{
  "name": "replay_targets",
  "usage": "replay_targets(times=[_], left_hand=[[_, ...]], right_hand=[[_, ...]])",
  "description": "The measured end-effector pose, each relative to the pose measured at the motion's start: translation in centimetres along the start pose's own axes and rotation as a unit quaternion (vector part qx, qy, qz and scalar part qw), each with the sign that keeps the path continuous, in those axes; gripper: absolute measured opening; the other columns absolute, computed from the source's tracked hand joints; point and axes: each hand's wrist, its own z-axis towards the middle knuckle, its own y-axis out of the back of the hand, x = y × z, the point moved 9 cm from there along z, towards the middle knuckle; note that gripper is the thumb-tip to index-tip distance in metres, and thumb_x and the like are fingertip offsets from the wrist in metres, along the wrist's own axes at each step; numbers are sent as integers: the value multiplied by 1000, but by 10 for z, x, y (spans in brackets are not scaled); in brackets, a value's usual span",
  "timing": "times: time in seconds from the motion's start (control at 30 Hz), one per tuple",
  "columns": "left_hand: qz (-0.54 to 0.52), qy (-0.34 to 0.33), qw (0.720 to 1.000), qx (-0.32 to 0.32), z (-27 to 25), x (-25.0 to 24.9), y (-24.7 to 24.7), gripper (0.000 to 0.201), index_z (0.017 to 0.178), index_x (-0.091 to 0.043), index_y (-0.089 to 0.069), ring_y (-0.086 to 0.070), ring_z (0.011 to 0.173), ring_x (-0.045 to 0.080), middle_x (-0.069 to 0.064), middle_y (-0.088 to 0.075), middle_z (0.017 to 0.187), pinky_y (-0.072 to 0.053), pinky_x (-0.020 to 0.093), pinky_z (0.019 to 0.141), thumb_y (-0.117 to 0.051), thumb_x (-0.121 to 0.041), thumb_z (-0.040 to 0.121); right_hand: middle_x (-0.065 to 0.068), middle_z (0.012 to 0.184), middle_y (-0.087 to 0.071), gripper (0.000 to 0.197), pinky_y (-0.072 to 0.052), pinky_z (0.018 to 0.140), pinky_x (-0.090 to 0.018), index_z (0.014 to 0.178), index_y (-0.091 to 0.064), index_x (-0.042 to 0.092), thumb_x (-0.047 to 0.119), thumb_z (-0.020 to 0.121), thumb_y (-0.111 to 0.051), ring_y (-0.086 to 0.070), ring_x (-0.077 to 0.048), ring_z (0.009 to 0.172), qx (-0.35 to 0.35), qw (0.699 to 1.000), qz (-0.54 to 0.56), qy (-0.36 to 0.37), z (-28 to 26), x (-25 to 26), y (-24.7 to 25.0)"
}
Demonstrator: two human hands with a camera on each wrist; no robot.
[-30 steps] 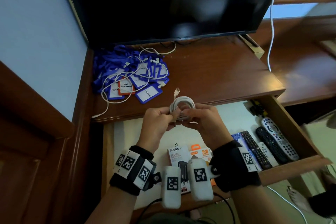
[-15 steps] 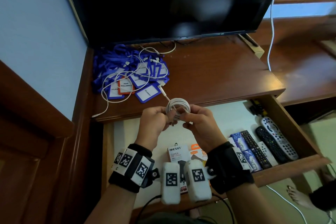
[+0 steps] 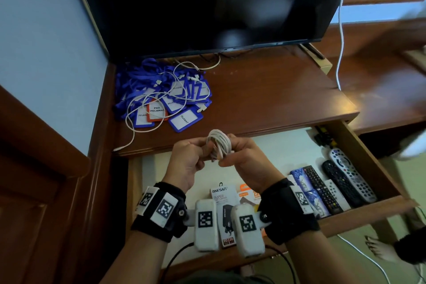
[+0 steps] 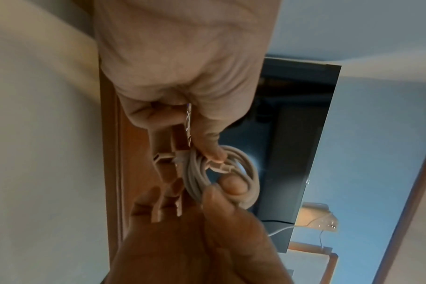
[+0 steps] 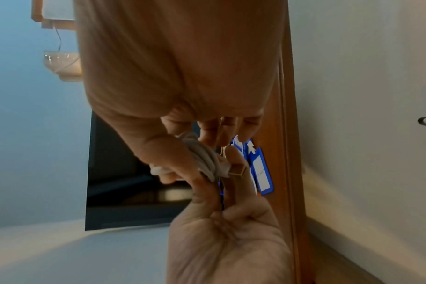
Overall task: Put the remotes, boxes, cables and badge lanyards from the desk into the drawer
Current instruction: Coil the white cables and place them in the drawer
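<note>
Both forearms are bare, no sleeves; each wrist has a wide black strap, left strap [image 3: 161, 217] and right strap [image 3: 291, 212]; white square tags with black blocky codes are stuck on the straps; a chunky white camera pod hangs off each one, left pod [image 3: 205, 223] and right pod [image 3: 247, 228], each with its own code tag; round screws at the brackets; thin black cables [image 3: 177, 258] trail down from the pods.
</note>
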Motion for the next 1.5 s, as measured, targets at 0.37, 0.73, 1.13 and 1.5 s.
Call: replay_targets(times=[0.37,0.73,1.13,1.5], left_hand=[[132,-78,984,92,-2,-10,-21,22,111,-13,-68,-59,83,12,6,-71,101,-40,23,70,-58,-8,92],[6,-58,991,123,11,6,-27,20,102,-6,-66,-61,89,21,12,-69,95,-46,32,85,-51,2,91],[-113,-9,987,116,6,20,-38,27,118,-3,-57,-57,70,10,6,-65,89,-40,21,60,-48,-2,92],[150,-111,982,9,-3,0,-53,16,105,-26,-70,-65,95,10,-3,-71,100,-53,23,82,-64,-26,90]], right_hand=[[-2,76,-65,20,-37,64,-29,78,-73,14,24,79,-56,-57,-13,74,2,994,89,-63,-8,-12,14],[1,67,-59,21,-36,58,-28,71,-69,15,23,85,-56,-49,-14,67,-56,992,81,-74,-9,-21,26],[-12,72,-57,23,-36,54,-28,86,-67,0,15,95,-52,-52,-19,63,-83,993,39,-72,-7,-20,52],[-16,66,-63,17,-40,58,-29,76,-68,-6,5,87,-61,-51,-23,61,-96,993,0,-62,-7,-17,73]])
